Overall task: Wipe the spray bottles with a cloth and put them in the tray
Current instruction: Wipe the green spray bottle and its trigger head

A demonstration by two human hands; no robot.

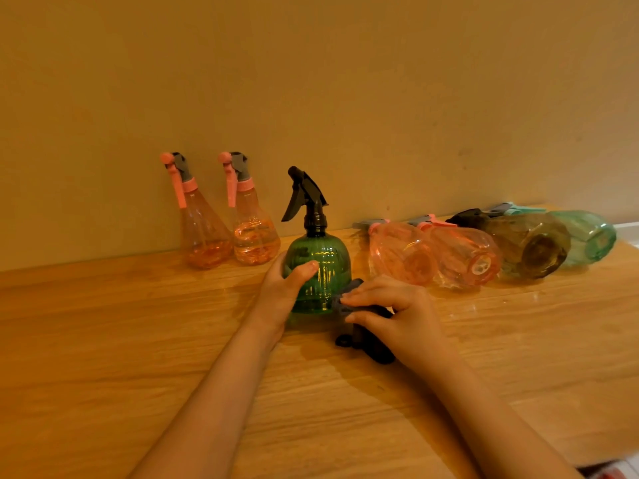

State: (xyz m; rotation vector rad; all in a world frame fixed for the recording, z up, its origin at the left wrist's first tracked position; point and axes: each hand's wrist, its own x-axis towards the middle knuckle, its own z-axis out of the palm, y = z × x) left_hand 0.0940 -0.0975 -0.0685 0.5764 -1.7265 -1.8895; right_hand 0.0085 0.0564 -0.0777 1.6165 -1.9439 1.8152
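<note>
Gripping the upright green spray bottle (320, 267) at the counter's (103, 340) centre, left hand (281, 288) wrapping its 9 o'clock flank, thumb curling across the front. Pinching a dark cloth (347, 299) against the bottle's lower 4 o'clock side, right hand (397, 316) fingers bending around the fabric, possibly also covering a dark object underneath. Standing at 10 o'clock by the wall: two pink spray bottles (207, 229). Lying at 2 o'clock in a row: four more bottles (466, 257), bases facing forward.
</note>
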